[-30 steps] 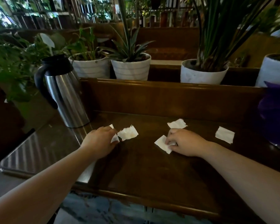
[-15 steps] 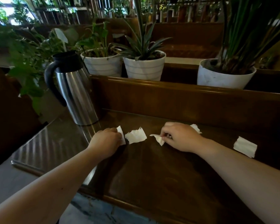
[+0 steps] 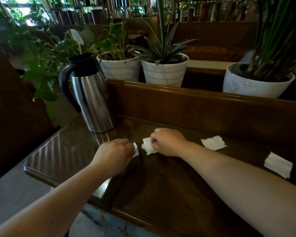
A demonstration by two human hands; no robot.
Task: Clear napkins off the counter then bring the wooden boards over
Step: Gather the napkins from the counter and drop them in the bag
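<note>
Several white napkin pieces lie on the dark wooden counter [image 3: 169, 189]. My left hand [image 3: 114, 154] is closed over one small napkin piece [image 3: 135, 148], only its edge showing past the fingers. My right hand [image 3: 167, 142] pinches a crumpled napkin piece [image 3: 148, 145] right beside the left hand. Two more napkin pieces lie flat to the right, one [image 3: 213, 142] near the back panel and one [image 3: 278, 164] at the far right. No wooden boards are in view.
A steel thermos jug with a black handle [image 3: 92, 96] stands at the counter's back left. Behind the raised wooden back panel [image 3: 186, 103] sit white plant pots [image 3: 164, 72] [image 3: 256, 82]. The counter's glossy left corner [image 3: 58, 154] drops off to the floor.
My right hand has moved left with a napkin piece to the one beside my left hand, uncovering the piece behind it. The camera has shifted left.
</note>
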